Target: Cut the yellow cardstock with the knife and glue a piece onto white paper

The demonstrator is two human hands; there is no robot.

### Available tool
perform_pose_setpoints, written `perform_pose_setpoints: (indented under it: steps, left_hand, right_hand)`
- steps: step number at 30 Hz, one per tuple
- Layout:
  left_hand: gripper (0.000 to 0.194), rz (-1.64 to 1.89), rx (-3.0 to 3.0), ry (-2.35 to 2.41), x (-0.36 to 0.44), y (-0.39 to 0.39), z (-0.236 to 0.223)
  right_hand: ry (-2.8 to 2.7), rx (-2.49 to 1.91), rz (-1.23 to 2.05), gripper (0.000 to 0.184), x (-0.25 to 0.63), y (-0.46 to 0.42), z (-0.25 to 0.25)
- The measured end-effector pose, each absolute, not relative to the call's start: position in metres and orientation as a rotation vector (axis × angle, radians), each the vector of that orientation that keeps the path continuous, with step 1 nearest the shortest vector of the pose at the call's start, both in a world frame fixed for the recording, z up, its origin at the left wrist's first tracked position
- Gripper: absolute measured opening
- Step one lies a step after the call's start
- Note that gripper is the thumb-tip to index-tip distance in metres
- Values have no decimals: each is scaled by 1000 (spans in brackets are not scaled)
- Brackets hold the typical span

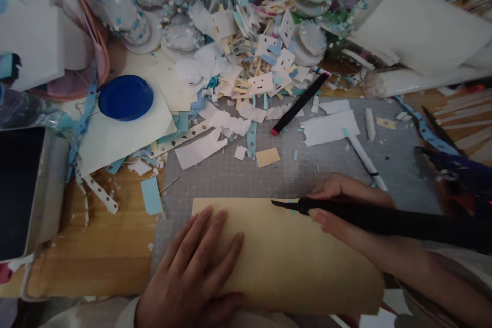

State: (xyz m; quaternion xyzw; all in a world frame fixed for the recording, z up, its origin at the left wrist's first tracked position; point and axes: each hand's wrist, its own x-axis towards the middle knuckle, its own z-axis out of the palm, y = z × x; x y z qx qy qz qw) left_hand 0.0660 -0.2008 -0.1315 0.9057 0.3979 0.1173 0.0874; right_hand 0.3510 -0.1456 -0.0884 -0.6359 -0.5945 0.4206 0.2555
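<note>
A pale yellow sheet of paper (300,261) lies over the grey cutting mat (230,179) near the front edge. My left hand (192,266) rests flat on the sheet's left part, fingers spread and holding nothing. From the right, my right hand (342,215) grips a long black craft knife (353,215) between thumb and fingers. Its narrow dark tip points left along the sheet's far edge, beside a small light-blue mark (291,206) on the paper. Whether the tip touches the sheet, I cannot tell. The far end of the handle runs out of view.
A heap of small paper cards with drawn faces (265,72) fills the back middle. Torn white paper (328,125), a black marker (300,105) and a white pen (367,161) lie on the mat. At left are a blue lid (126,97) and a dark-screened device (23,189).
</note>
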Motion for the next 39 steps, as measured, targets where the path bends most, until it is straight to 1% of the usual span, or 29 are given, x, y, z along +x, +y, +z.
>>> perform_pose_setpoints:
  steps: [13,22,31,36,39]
  left_hand:
    - [61,337,2727,1204,68,-200,-130]
    - [61,350,2727,1198,67,-200,-131]
    - [63,341,2740,1213,68,-200,-130]
    - [61,343,2738,1209,68,-199,-130]
    - [64,346,2727,1202,67,-200,-131]
  right_hand:
    - [-1580,-1834,1152,16,375,-154,-90]
    - [-1685,-1866,958,14,394,-156,-86]
    - [-1671,-1978,1062,22,404,-158,-78]
    - [-1648,-1991,1057,14,416,-165,-81]
    - [-1644,-2014,1054,14,419,-169,-84]
